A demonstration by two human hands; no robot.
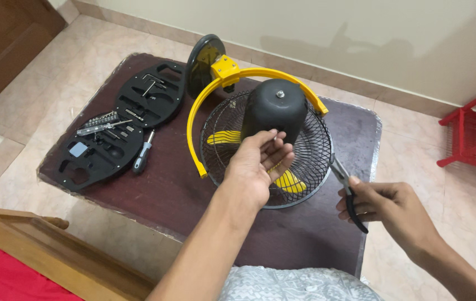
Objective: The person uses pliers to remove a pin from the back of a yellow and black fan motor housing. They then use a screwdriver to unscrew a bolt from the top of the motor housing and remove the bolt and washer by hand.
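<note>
A small fan lies face down on a dark brown table (171, 189), its black wire grille (310, 139) and yellow blades under a black motor housing (274, 108). A yellow bracket (196, 117) arcs around it to a black round base (200, 61). My left hand (260, 164) hovers over the grille in front of the housing, thumb and fingers pinched on a tiny pale part, too small to tell what. My right hand (380, 206) grips black-handled pliers (345, 187) whose jaws touch the grille's right rim.
An open black tool case (121, 120) with bits and hex keys lies at the table's left, a screwdriver (143, 153) beside it. A red rack (474, 134) stands at right. A wooden frame (43, 245) sits at lower left. Tiled floor surrounds the table.
</note>
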